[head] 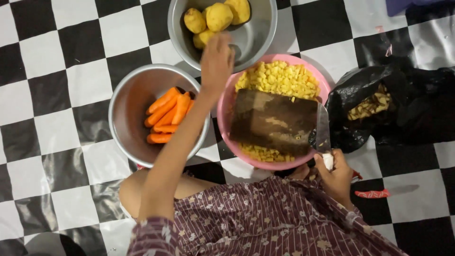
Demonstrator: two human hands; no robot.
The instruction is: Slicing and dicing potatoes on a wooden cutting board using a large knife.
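Observation:
My left hand (pixel 216 61) reaches forward over the rim of a steel bowl (pixel 258 35) of peeled potatoes (pixel 215 18), its fingers on or just above a potato; whether it grips one is hidden. My right hand (pixel 335 176) is closed on the white handle of a knife (pixel 323 128), whose blade points away along the right edge of a dark wooden cutting board (pixel 272 121). The board lies across a pink bowl (pixel 226 102) filled with diced potato (pixel 279 78).
A second steel bowl (pixel 128 109) at the left holds several peeled carrots (pixel 166 114). A black plastic bag (pixel 379 104) with potato peelings lies at the right. All rest on a black-and-white checkered mat (pixel 61 71). My knee (pixel 130 189) and patterned clothing are at the bottom.

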